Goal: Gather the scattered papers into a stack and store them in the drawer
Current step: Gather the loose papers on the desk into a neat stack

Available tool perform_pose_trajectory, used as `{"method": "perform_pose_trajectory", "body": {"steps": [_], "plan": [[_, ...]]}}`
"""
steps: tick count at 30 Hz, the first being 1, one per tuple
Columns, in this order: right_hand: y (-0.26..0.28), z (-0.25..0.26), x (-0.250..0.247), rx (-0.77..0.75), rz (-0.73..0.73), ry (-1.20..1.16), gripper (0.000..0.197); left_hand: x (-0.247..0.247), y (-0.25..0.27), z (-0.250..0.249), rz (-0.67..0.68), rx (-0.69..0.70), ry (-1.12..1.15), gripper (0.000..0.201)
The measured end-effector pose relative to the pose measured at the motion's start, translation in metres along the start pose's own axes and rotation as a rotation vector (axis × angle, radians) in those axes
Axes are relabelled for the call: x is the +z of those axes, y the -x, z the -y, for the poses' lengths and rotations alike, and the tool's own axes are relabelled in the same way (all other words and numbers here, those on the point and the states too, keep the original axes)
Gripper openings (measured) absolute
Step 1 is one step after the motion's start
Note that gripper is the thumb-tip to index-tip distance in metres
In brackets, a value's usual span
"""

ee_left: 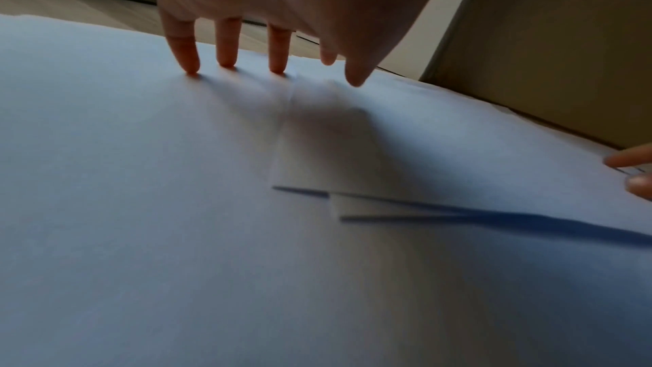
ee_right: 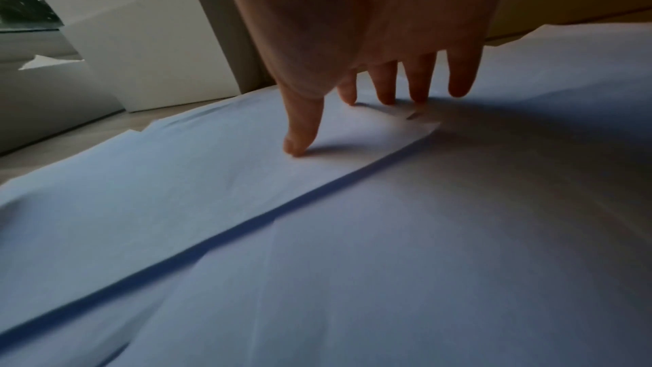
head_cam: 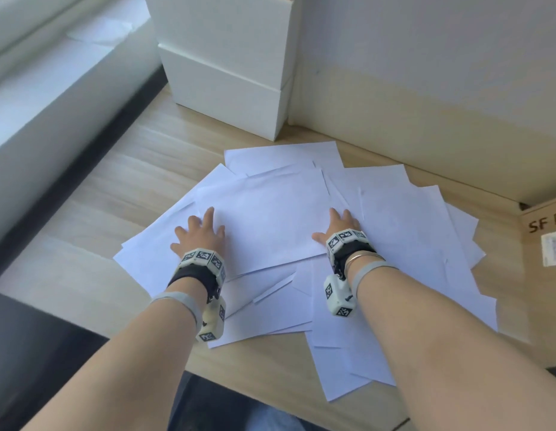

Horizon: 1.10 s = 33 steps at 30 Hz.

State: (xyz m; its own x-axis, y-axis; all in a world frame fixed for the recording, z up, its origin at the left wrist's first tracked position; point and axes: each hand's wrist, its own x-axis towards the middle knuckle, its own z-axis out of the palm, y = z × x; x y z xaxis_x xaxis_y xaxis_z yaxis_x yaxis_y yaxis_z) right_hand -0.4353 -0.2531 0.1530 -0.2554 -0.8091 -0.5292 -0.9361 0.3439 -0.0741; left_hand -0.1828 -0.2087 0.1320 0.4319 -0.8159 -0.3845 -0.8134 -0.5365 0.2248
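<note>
Several white papers [head_cam: 279, 219] lie fanned out and overlapping on the light wooden desk [head_cam: 121, 188]. My left hand [head_cam: 197, 233] rests palm down with spread, straight fingers on the left side of the spread. My right hand [head_cam: 338, 223] lies flat on the sheets to the right of the top sheet. In the left wrist view my fingertips [ee_left: 190, 66] touch the papers [ee_left: 176, 205]. In the right wrist view the thumb tip [ee_right: 296, 147] and fingertips press a sheet [ee_right: 176, 177]. A white drawer unit [head_cam: 230, 73] stands behind the papers, its drawers closed.
A brown cardboard box [head_cam: 547, 231] marked "SF" stands at the right edge. A wall [head_cam: 425, 57] runs behind the desk. A window sill [head_cam: 37, 88] with a loose sheet lies to the left. The desk's front edge is near my body.
</note>
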Motion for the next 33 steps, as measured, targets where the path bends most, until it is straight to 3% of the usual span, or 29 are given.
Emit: {"method": "perform_pose_trajectory", "body": {"steps": [4, 9, 14, 20, 24, 29, 33], "plan": [[-0.003, 0.000, 0.002, -0.051, 0.013, 0.028, 0.083, -0.007, -0.007, -0.005, -0.024, 0.024, 0.019, 0.046], [-0.004, -0.005, -0.010, -0.048, 0.067, 0.059, 0.083, -0.024, -0.029, 0.000, -0.061, -0.073, 0.000, 0.054], [0.002, -0.007, -0.004, 0.150, 0.103, -0.019, 0.089, -0.038, -0.056, -0.003, 0.140, -0.135, -0.026, 0.072], [0.006, -0.005, 0.005, 0.189, 0.153, -0.021, 0.101, -0.047, -0.062, -0.019, 0.180, -0.114, -0.097, 0.089], [0.008, -0.006, 0.005, 0.167, 0.163, -0.038, 0.106, -0.048, -0.064, -0.025, 0.211, -0.101, -0.066, 0.075], [0.015, -0.006, 0.005, 0.143, 0.144, -0.106, 0.106, -0.040, -0.062, -0.042, 0.311, -0.064, 0.047, 0.077], [0.018, -0.009, 0.003, 0.070, 0.095, -0.135, 0.104, -0.034, -0.050, -0.054, 0.306, 0.026, -0.031, 0.069]]}}
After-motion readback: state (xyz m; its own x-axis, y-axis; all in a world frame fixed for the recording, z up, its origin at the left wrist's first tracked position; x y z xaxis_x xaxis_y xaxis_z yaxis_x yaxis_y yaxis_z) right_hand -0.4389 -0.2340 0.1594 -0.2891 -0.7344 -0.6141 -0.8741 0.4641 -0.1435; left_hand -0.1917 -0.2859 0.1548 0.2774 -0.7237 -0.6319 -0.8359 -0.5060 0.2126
